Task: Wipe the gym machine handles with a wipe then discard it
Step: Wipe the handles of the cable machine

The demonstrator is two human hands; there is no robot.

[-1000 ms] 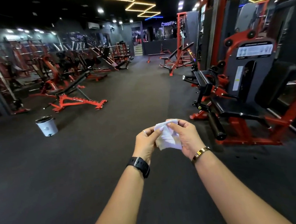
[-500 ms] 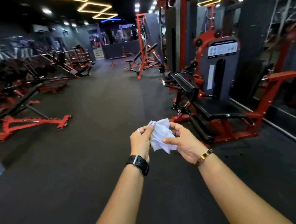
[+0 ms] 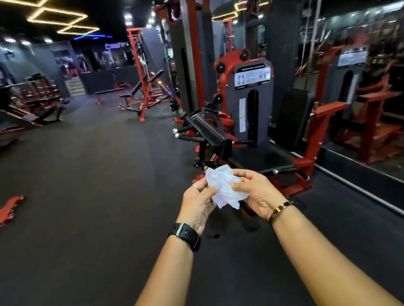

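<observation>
A crumpled white wipe (image 3: 223, 186) is held between both hands in front of me. My left hand (image 3: 198, 203), with a ring and a black watch, pinches its left side. My right hand (image 3: 258, 192), with a gold bracelet, grips its right side. Just beyond stands a red and grey gym machine (image 3: 252, 101) with a black seat. Two black handles with silver ends (image 3: 180, 135) stick out to its left, and another black handle (image 3: 283, 171) lies low by the seat, right of my right hand.
A mirror wall (image 3: 371, 88) runs along the right behind the machine. A red cable tower (image 3: 188, 46) and an incline bench (image 3: 144, 94) stand farther back. Red benches (image 3: 2, 211) line the left. Dark rubber floor (image 3: 90, 172) stretches ahead.
The view has swung right and closer to the machine; the white bin at the left has left the frame. Both hands kept working the wipe, which now looks more unfolded.
</observation>
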